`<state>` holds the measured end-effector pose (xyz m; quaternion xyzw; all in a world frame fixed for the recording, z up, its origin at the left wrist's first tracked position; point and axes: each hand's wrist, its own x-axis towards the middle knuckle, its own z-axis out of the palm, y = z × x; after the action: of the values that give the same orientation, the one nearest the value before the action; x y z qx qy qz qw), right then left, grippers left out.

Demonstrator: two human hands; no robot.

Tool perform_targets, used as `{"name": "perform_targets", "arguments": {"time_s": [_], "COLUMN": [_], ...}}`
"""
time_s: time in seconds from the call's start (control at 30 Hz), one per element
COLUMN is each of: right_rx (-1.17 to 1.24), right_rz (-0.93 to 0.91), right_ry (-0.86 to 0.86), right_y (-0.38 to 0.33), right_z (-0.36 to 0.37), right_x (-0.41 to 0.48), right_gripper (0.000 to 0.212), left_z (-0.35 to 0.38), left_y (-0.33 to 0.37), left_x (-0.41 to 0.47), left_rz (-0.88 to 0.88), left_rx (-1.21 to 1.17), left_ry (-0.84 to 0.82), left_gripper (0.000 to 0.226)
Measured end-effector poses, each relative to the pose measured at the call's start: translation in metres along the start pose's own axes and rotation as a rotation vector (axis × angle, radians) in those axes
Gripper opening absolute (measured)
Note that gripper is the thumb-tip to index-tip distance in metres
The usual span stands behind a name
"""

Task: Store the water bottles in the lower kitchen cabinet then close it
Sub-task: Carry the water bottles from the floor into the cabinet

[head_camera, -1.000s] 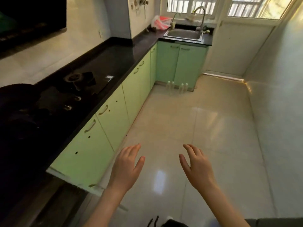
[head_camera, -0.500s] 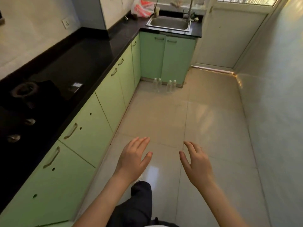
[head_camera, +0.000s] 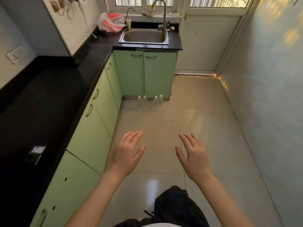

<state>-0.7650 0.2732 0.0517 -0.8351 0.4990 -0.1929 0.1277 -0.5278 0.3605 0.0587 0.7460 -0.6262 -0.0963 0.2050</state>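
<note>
Nothing of the task is showing as done yet. The 4 water bottles (head_camera: 155,103) are standing upright on the floor (head_camera: 196,115) in 2 close pairs, just in front of the green cabinet (head_camera: 131,76) under the sink (head_camera: 144,36). None of them is sitting inside any cupboard. Both doors of that cabinet are lying flat and shut, with their 2 handles (head_camera: 137,55) untouched near the top edge. The other green fronts running along under the black desk (head_camera: 91,63) are also looking closed.

The left hand (head_camera: 127,153) and the right hand (head_camera: 194,154) are hanging out in front of the person, palms down and well apart from the bottles. Each grip is wide, with the fingers spread and nearly straight, and neither hand is carrying anything. The person is standing some way back down the kitchen, facing the sink end.

So the whole job is lying ahead, as far as I am judging it:
- getting close to the bottles,
- pulling open a lower door, most likely 1 of the 2 right behind them, though I cannot tell which cupboard is meant,
- setting all 4 bottles inside,
- pushing the door closed.

The bottles are looking clear and light, so they are probably tipping easily if knocked while a door is swinging out over them.
</note>
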Motion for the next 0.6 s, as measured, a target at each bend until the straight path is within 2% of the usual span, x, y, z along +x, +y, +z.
{"name": "perform_targets", "arguments": {"time_s": [0.3,0.6], "right_rx": [0.081,0.046], "right_rz": [0.003,-0.101], "right_ry": [-0.131,-0.094], "right_y": [0.080,0.139], "right_z": [0.040,0.031], "right_x": [0.203,0.422], "right_gripper": [0.056,0.045], "left_z": [0.059,0.051], "left_y": [-0.018,-0.008], "left_x": [0.193,0.410], "left_rz": [-0.130,-0.151], "left_rx": [-0.042,-0.089], "left_ry": [-0.082,0.017], "left_gripper": [0.071,0.066]}}
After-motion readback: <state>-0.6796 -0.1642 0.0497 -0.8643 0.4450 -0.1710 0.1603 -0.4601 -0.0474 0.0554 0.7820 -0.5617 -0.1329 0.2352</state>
